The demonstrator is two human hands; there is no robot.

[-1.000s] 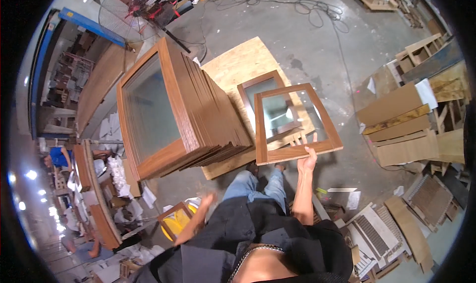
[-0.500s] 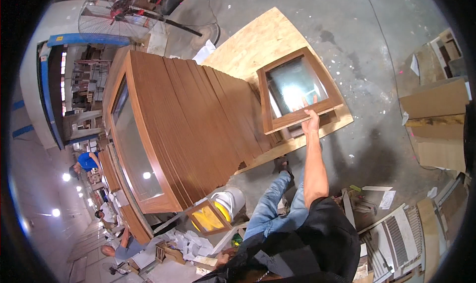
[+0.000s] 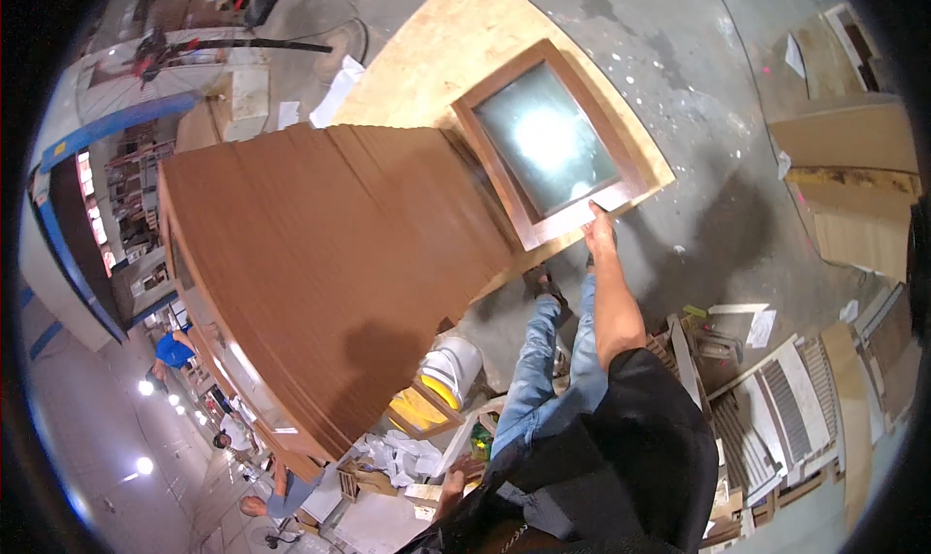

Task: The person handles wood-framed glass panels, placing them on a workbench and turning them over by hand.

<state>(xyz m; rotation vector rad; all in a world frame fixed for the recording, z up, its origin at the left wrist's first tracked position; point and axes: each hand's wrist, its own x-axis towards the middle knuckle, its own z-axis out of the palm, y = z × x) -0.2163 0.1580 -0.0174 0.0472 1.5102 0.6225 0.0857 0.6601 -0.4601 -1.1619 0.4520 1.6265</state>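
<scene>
Right hand is clamped on the frame, thumb on top of the near short rail, about mid-rail; fingers mostly hidden by the wood. Frame is over the plywood, glass face up with a bright glare spot; can't tell if it's fully seated. Long axis runs 11 to 5 o'clock: far short end faces 11, near one 5. From the grip, the whole body of the frame extends toward 11. Stack sits just beside it at 8. Left hand is well apart, 7 o'clock from the right; can't tell if it's holding anything. Bucket is between left hand and stack.
</scene>
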